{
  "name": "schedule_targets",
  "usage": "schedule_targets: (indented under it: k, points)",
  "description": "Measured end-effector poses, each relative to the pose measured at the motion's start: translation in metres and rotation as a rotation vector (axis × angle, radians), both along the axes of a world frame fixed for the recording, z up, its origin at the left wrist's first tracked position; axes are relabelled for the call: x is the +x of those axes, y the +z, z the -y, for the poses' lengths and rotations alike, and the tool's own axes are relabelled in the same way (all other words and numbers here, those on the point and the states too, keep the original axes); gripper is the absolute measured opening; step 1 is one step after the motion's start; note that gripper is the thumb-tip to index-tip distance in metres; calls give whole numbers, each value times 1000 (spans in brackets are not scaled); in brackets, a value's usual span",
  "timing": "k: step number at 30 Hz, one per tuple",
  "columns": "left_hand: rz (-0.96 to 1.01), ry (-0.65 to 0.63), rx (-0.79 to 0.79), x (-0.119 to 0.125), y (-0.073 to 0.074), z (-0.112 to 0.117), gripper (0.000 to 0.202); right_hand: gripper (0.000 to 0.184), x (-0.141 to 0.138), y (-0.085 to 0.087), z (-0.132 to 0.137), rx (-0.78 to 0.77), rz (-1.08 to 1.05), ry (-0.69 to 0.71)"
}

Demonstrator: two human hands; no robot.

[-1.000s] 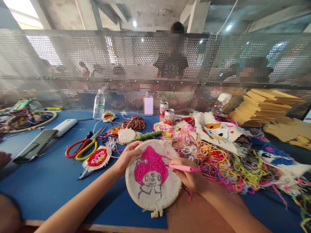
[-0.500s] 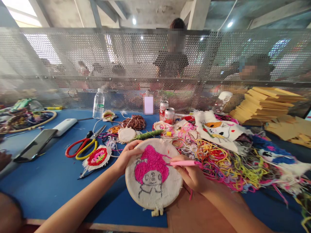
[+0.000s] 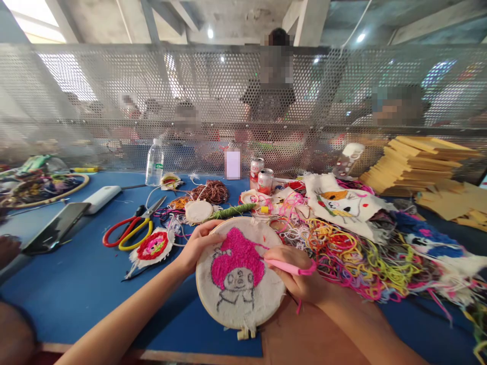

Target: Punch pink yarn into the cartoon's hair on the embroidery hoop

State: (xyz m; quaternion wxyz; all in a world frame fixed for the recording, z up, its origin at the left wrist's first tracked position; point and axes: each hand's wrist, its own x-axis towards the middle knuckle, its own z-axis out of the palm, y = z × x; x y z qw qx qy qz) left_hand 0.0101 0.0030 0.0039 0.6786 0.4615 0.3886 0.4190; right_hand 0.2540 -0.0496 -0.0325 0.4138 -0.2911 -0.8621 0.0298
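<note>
My left hand point(image 3: 203, 246) grips the upper left rim of a round embroidery hoop point(image 3: 199, 289), its thumb lying on the white cloth point(image 3: 262, 309). A character is drawn on the cloth in dark lines, with its hood filled in magenta yarn point(image 3: 239, 253). My right hand point(image 3: 294, 268) is closed around a pink punch needle point(image 3: 291, 267). The tool's tip points left at the right edge of the magenta patch; whether it pierces the cloth I cannot tell. At the hoop's bottom sits its screw clamp point(image 3: 246, 333). A magenta strand dangles below my right hand.
Scissors point(image 3: 131, 230) and a small red-rimmed yarn piece point(image 3: 154, 246) lie left of the hoop. Tangled yarn point(image 3: 342, 248) heaps to the right. Behind stand a water bottle point(image 3: 154, 162), two cans point(image 3: 265, 181) and a perforated metal screen point(image 3: 213, 101). Another person's hand point(image 3: 9, 248) shows at far left.
My right hand has changed its hold on the punch needle: the fingers curl over it more, and the handle's back end tilts lower. The hoop and my left hand stay put.
</note>
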Motion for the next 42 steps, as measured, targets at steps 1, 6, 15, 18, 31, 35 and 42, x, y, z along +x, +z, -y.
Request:
schedule_targets:
  k: [1,6,15,18,31,35,42]
  points:
    - [-4,-3,0,0,0,0,37,17,0,2,0,13,5,-2]
    - [-32,-39,-2,-2,1,2,48,25,-2,8,1,100,61,25]
    - [-27,-30,-11,-2,-1,1,51,26,1,0,-1,63,48,35]
    - [-17,-30,-13,-1,0,2,48,25,3,-2,-2,86,30,43]
    - [-20,-29,-11,0,1,2,41,20,6,-9,1,-57,-109,17]
    - [-7,-30,-18,0,1,2,41,20,7,-11,0,-48,-109,19]
    - [-10,-26,-18,0,0,0,44,19,5,-12,-2,-31,-121,30]
